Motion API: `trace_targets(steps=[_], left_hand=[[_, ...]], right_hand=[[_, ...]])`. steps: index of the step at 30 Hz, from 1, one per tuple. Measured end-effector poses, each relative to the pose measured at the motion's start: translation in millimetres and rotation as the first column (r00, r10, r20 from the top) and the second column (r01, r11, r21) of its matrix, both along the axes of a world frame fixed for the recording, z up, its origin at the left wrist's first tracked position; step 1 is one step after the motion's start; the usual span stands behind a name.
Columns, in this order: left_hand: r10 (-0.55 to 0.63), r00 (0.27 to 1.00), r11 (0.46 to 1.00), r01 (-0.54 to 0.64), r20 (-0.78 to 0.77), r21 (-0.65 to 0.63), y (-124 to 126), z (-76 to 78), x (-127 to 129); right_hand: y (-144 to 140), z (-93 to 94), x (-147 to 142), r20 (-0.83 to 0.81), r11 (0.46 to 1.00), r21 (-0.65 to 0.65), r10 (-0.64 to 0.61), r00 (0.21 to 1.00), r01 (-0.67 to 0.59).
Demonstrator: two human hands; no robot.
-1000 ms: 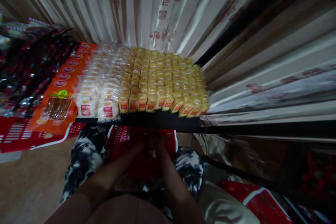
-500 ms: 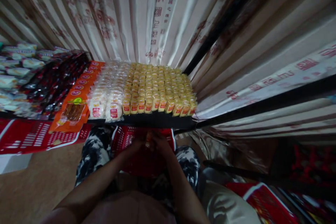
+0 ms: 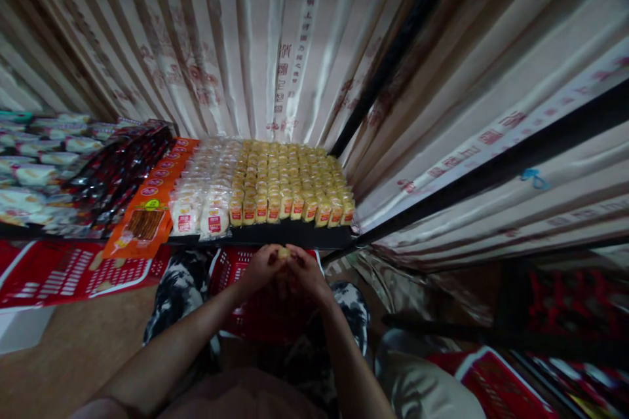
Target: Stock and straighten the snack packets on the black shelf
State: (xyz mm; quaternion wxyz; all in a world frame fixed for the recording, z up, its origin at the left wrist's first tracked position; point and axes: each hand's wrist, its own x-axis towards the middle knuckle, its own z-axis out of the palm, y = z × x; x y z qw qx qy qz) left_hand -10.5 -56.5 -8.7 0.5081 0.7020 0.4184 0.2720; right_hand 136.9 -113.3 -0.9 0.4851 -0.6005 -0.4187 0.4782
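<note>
A small yellow wrapped snack [image 3: 284, 253] sits between my fingertips, above a red plastic basket [image 3: 230, 270] between my knees. My left hand [image 3: 262, 267] grips it from one side, and my right hand [image 3: 306, 273] closes on it from the other. Just beyond my hands, rows of similar yellow wrapped snacks [image 3: 289, 190] with red labels stand on a black shelf [image 3: 285, 233]. Left of those are clear packs of round white crackers [image 3: 215, 219]. The basket's inside is dark, so its contents are hard to make out.
An orange snack bag [image 3: 142, 226] overhangs the shelf edge, beside dark red packets [image 3: 118, 177] and white packets [image 3: 37, 173]. A second red basket [image 3: 59, 275] is below left. Pleated curtain [image 3: 246, 39] and black poles [image 3: 472, 177] enclose the back and right. Another red basket [image 3: 501, 380] lies lower right.
Both hands have risen a little toward the shelf edge, with the yellow snack now visible between the fingertips. The view has tilted and shifted slightly, so the shelf appears lower.
</note>
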Motion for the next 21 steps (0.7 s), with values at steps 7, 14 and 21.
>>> trace_targets(steps=[7, 14, 21], left_hand=[[0.108, 0.994, 0.983, -0.102, -0.031, 0.155, 10, 42.8, 31], [0.176, 0.982, 0.955, -0.155, -0.065, 0.254, 37, 55.9, 78], [0.172, 0.973, 0.945, -0.118, -0.157, 0.304, 44, 60.4, 105]], right_hand=[[4, 15.4, 1, 0.098, 0.953, 0.109, -0.294, 0.951, 0.283], [9, 10.9, 10, 0.215, 0.878, 0.314, -0.435, 0.874, 0.36], [14, 8.3, 18, 0.376, 0.88, 0.373, -0.432, 0.82, 0.292]])
